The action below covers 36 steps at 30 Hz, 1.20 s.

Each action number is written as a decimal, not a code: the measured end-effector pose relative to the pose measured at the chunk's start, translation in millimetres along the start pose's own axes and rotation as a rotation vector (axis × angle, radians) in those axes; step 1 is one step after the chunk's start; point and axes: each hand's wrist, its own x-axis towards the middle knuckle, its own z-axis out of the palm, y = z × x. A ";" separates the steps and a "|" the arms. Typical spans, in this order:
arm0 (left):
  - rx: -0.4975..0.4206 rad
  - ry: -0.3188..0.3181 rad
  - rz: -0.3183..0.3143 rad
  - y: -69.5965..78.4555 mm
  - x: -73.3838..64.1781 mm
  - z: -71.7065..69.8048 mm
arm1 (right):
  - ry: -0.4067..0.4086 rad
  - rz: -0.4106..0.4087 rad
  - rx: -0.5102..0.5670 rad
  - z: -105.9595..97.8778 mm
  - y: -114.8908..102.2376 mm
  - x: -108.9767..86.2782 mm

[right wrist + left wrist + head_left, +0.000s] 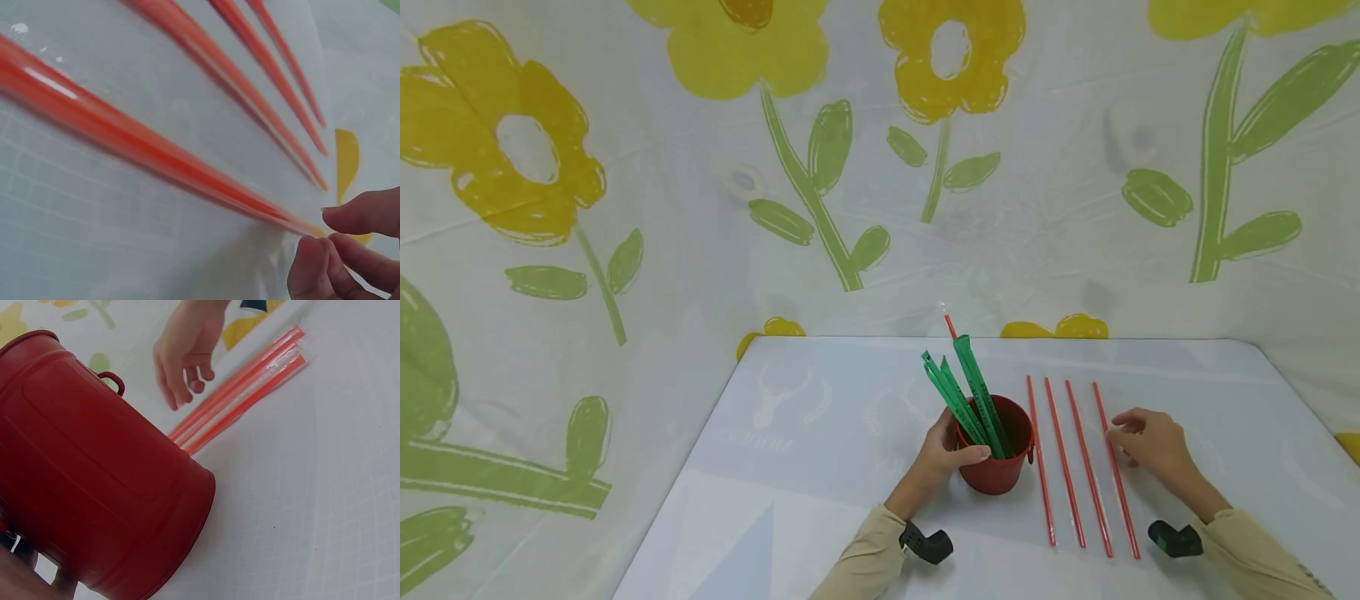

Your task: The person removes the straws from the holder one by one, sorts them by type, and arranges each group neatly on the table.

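Note:
My left hand (938,454) grips a small red bucket (992,477), its thumb across the front near the rim. In the left wrist view the bucket (94,462) fills the left side, with part of the hand dark at the lower corner. Several green-wrapped straws (977,392) lean in the bucket, and a red straw (951,325) pokes up behind them. Several red straws in clear wrappers lie side by side to its right. Beside the rightmost straw (1116,471) hovers my right hand (1153,446), fingers loosely bent. The right wrist view shows thumb and fingertips parted near that straw's end (287,222).
The white table (820,500) has faint printed patterns. Behind it hangs a pale cloth (1037,233) with yellow flowers and green leaves. A black wrist device (928,546) sits at the left cuff, another black device (1175,540) at the right.

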 end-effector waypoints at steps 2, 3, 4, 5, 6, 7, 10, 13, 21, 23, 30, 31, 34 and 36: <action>0.003 -0.001 -0.012 0.3 -0.3 -0.6 | 0.005 -0.024 -0.006 -3.4 -1.8 1.3; 0.004 0.001 -0.011 0.3 -0.5 -0.7 | 0.007 -0.036 -0.002 -5.2 -2.8 2.1; 0.002 0.003 -0.010 0.3 -0.6 -0.7 | 0.013 -0.053 0.000 -6.7 -3.2 3.5; 0.000 0.005 -0.006 0.3 -0.7 -0.6 | 0.015 -0.071 0.008 -8.5 -4.1 4.7; -0.001 0.009 -0.002 0.4 -0.5 -0.3 | 0.017 -0.091 0.022 -10.3 -4.9 6.1; -0.001 0.012 0.003 0.6 -0.4 0.1 | 0.025 -0.107 0.027 -11.3 -4.6 8.6; 0.002 0.020 0.017 0.9 0.0 0.8 | 0.058 -0.136 0.050 -13.6 -6.7 15.1; 0.009 0.023 0.018 1.9 0.0 1.0 | 0.081 -0.151 0.076 -15.8 -15.3 19.2; 0.007 0.024 0.007 -0.1 -0.3 -0.3 | 0.089 -0.228 0.092 -26.2 -73.9 6.6; 0.006 0.023 0.001 -1.6 -0.4 -0.4 | 0.083 -0.248 0.107 -26.6 -83.7 6.0; 0.023 0.028 0.005 0.0 -1.3 0.8 | 0.060 -0.317 0.154 -21.9 -114.0 7.0; 0.020 0.027 0.006 -0.2 -1.2 0.8 | 0.059 -0.325 0.158 -20.8 -117.7 7.1; 0.012 0.021 0.015 0.5 -0.7 1.2 | 0.056 -0.333 0.158 -17.6 -127.9 7.2; 0.006 0.014 0.018 1.6 -0.5 1.2 | 0.049 -0.337 0.159 -15.6 -133.8 8.1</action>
